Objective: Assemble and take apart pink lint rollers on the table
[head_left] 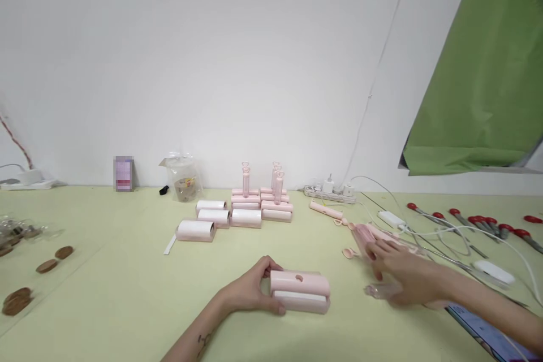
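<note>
A pink-and-white, half-round case (299,283) with a small cutout in its top lies on the table in front of me. My left hand (254,288) grips its left end, thumb at the front and fingers behind. Off to the right, my right hand (403,274) reaches over a cluster of pink plastic parts (363,234); it is blurred, and its fingertips are partly hidden among them. Below that hand lies a clear tube (379,291). A small pink spoon-like piece (349,253) rests just left of the cluster.
Several similar cases (246,218) stand in rows ahead, some with upright pink bottles (278,188). A power strip (331,195) sits by the wall. Cables, white adapters (493,272) and red-handled tools (479,220) spread across the right. Brown discs (46,266) lie at left.
</note>
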Action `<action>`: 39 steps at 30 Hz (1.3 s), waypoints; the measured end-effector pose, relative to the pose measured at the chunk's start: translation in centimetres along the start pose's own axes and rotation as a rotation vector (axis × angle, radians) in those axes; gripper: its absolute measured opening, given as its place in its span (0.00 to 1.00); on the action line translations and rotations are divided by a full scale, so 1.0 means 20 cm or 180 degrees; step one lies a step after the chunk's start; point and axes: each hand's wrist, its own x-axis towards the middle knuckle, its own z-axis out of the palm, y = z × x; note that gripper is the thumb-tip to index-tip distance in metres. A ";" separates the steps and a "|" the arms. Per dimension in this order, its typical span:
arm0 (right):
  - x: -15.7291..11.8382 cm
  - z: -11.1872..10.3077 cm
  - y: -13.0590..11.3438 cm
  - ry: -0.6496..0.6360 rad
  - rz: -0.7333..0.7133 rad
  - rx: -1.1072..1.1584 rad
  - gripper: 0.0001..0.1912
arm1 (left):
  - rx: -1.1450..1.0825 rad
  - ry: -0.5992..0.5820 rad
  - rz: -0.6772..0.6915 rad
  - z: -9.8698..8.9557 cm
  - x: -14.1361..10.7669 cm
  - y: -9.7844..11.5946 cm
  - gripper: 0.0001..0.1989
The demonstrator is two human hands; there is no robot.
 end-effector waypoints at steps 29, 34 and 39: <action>0.25 -0.34 -0.70 0.0281 -0.1019 -0.1403 0.06 | 0.0074 0.0091 0.0074 0.01 -0.01 -0.01 0.31; 0.26 -0.35 -0.73 0.0153 -0.1050 -0.1466 0.07 | 0.0146 0.0127 0.0147 0.02 -0.01 -0.01 0.30; 0.36 -0.36 -0.83 -0.0094 -0.0921 -0.1558 0.12 | 0.0177 0.0274 0.0243 0.03 -0.01 -0.03 0.27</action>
